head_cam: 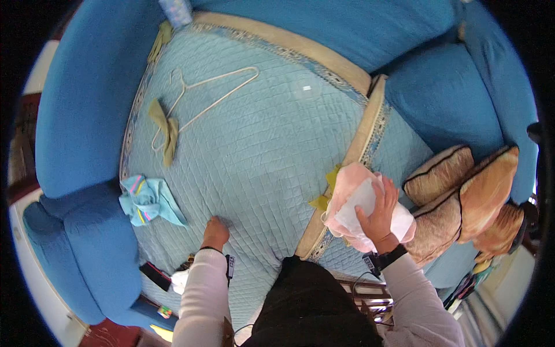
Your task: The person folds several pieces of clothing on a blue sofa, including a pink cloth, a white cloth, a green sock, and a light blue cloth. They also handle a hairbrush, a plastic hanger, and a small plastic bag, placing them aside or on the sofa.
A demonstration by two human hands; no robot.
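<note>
My right hand (378, 211) rests on a bundle of pink and white cloth (344, 191), fingers spread and thumb apart. Part of an olive-green cloth (320, 203) sticks out from the bundle's left side. Lower and to the left, my left hand (215, 232) leans on the light blue quilted cover (260, 173), its fingers curled in with nothing seen in them. Beside that hand, on its left, lies a crumpled turquoise cloth (151, 201) with pink and yellow stripes. Farther off, a white clothes hanger (217, 80) has an olive-green cloth (167, 134) draped over its lower corner.
Blue sofa backs and armrests (86, 108) enclose the quilt. Brown patterned cushions (451, 208) are piled at the right. A clear round disc with a white label (307, 88) lies toward the back. A black pouch (155, 276) and a white item (179, 281) sit near my left forearm.
</note>
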